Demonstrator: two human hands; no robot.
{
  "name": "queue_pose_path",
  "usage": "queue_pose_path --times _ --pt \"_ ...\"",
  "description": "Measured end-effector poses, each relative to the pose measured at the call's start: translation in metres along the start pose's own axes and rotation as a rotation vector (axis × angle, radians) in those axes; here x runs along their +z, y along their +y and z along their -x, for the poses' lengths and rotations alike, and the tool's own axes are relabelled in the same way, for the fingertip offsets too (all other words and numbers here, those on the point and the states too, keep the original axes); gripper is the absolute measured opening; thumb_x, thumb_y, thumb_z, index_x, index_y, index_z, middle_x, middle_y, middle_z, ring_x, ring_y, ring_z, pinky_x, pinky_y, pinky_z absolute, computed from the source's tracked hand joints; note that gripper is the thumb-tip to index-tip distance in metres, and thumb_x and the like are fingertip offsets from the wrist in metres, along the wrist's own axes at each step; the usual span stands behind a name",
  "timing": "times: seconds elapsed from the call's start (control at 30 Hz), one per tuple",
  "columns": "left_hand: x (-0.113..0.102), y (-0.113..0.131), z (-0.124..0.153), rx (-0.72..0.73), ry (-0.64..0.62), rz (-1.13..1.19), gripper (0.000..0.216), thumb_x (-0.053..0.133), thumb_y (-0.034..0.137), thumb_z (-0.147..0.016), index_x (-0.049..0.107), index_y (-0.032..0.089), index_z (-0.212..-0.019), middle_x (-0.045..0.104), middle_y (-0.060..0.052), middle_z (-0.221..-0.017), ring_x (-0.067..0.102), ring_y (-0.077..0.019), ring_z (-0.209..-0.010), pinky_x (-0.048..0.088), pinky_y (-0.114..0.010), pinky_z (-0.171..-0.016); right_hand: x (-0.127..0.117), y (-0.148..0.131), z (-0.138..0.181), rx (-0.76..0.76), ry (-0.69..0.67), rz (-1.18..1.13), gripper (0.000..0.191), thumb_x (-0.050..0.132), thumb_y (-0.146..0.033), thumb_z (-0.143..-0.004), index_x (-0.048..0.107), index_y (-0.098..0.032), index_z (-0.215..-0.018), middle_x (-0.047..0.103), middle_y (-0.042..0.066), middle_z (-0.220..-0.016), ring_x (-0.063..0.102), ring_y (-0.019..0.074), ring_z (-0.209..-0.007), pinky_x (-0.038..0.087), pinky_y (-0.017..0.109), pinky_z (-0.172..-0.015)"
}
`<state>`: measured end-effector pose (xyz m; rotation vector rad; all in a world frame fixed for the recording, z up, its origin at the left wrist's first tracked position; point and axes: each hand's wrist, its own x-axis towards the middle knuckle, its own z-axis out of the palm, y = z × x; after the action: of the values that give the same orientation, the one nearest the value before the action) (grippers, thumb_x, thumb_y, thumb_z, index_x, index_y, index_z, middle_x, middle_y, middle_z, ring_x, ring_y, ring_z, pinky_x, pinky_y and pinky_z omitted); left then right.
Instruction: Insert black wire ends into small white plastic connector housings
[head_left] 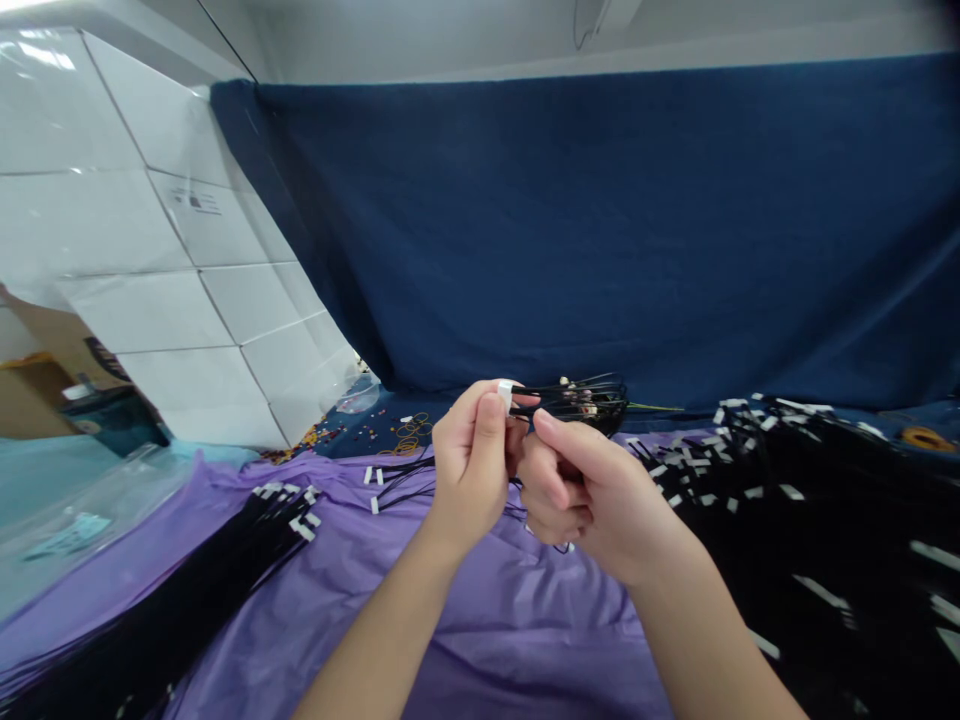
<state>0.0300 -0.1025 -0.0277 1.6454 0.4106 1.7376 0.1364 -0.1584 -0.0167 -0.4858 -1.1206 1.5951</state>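
Between thumb and fingers, my left hand [476, 455] pinches a black cord [534, 391] near its white tag [505, 396]. Close beside it, my right hand [592, 490] is closed, thumb on top; whatever its fingers hold is hidden. Behind the hands lies a bunch of thin black cords [611, 405] with small pale pieces among them. More black cords with white tags [405, 475] lie on the purple cloth [525, 620] just left of my left hand.
A long black bundle with white tags [225, 550] lies at the left. A large heap of tagged black cords [810, 530] covers the right. Yellow rubber bands [411, 434] and small coloured bits lie beyond the cloth. White boxes [172, 310] stand left; a dark blue curtain [600, 230] hangs behind.
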Motion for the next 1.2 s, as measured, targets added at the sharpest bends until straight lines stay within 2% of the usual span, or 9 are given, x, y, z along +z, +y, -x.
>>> queue_pose_path --times 0.13,0.27,0.47,0.63,0.97,1.0,1.07,1.13,1.2 --pt "-0.002 0.001 0.0 0.089 -0.003 -0.114 0.035 0.044 0.042 -0.1 0.068 0.02 -0.088 0.063 -0.002 -0.077 0.059 -0.0124 -0.071 0.047 -0.022 -0.065 0.002 0.002 0.0 0.012 -0.011 -0.024 0.05 0.054 -0.05 -0.093 0.047 -0.018 -0.055 0.021 -0.01 -0.043 0.014 0.0048 -0.037 0.016 0.02 -0.037" --pt "-0.001 0.002 0.001 0.103 -0.021 -0.123 0.035 0.042 0.041 -0.101 0.068 0.02 -0.09 0.064 -0.001 -0.078 0.06 -0.0117 -0.072 0.047 -0.021 -0.066 0.003 0.001 0.0 0.005 -0.014 -0.024 0.05 0.055 -0.049 -0.092 0.046 -0.018 -0.054 0.021 -0.01 -0.043 0.014 0.0047 -0.037 0.016 0.02 -0.037" --pt "0.005 0.001 0.008 0.018 -0.054 -0.06 0.036 0.041 0.043 -0.101 0.069 0.022 -0.097 0.064 0.0 -0.071 0.054 -0.0103 -0.054 0.044 -0.022 -0.053 0.0 -0.002 0.002 -0.021 0.025 0.028 0.051 0.054 -0.051 -0.092 0.047 -0.018 -0.054 0.021 -0.01 -0.042 0.014 0.0049 -0.037 0.014 0.02 -0.038" --pt "0.007 -0.003 0.008 0.027 -0.024 -0.023 0.036 0.042 0.043 -0.101 0.072 0.023 -0.098 0.071 -0.004 -0.091 0.066 -0.0162 -0.082 0.052 -0.027 -0.075 -0.002 -0.001 0.001 -0.012 0.037 0.077 0.05 0.053 -0.054 -0.092 0.048 -0.018 -0.056 0.022 -0.01 -0.042 0.013 0.0046 -0.038 0.013 0.02 -0.038" --pt "0.01 -0.002 0.005 0.001 -0.057 0.071 0.035 0.045 0.041 -0.1 0.072 0.021 -0.09 0.072 -0.005 -0.092 0.067 -0.0169 -0.091 0.052 -0.028 -0.084 -0.002 -0.003 0.001 -0.026 0.022 0.15 0.052 0.049 -0.054 -0.094 0.049 -0.018 -0.057 0.023 -0.01 -0.041 0.013 0.0046 -0.037 0.012 0.021 -0.038" --pt "0.01 -0.001 0.004 -0.013 -0.058 0.085 0.035 0.046 0.042 -0.1 0.073 0.021 -0.09 0.072 -0.006 -0.093 0.068 -0.0172 -0.091 0.053 -0.028 -0.083 -0.003 -0.004 0.001 -0.03 0.027 0.179 0.053 0.049 -0.054 -0.094 0.05 -0.017 -0.057 0.024 -0.01 -0.041 0.014 0.0045 -0.037 0.012 0.02 -0.038" --pt "0.008 0.001 0.001 -0.078 -0.078 0.117 0.034 0.049 0.046 -0.098 0.073 0.021 -0.096 0.072 -0.007 -0.098 0.068 -0.0148 -0.077 0.054 -0.025 -0.067 -0.003 -0.007 0.003 -0.058 0.054 0.252 0.052 0.05 -0.054 -0.094 0.052 -0.016 -0.058 0.026 -0.009 -0.041 0.016 0.0044 -0.038 0.013 0.02 -0.039" --pt "0.006 0.002 -0.001 -0.142 -0.123 0.144 0.034 0.052 0.048 -0.096 0.07 0.024 -0.112 0.071 -0.007 -0.106 0.06 -0.0085 -0.054 0.046 -0.021 -0.046 -0.004 -0.012 0.005 -0.119 0.12 0.305 0.053 0.054 -0.056 -0.093 0.053 -0.016 -0.058 0.026 -0.009 -0.043 0.016 0.0041 -0.039 0.012 0.02 -0.039" --pt "0.003 0.004 -0.003 -0.132 -0.161 0.135 0.037 0.055 0.045 -0.094 0.064 0.027 -0.125 0.069 -0.008 -0.113 0.053 -0.0053 -0.046 0.04 -0.02 -0.039 -0.008 -0.019 0.008 -0.193 0.22 0.333 0.053 0.056 -0.057 -0.091 0.053 -0.016 -0.057 0.024 -0.009 -0.045 0.016 0.004 -0.04 0.012 0.02 -0.039"
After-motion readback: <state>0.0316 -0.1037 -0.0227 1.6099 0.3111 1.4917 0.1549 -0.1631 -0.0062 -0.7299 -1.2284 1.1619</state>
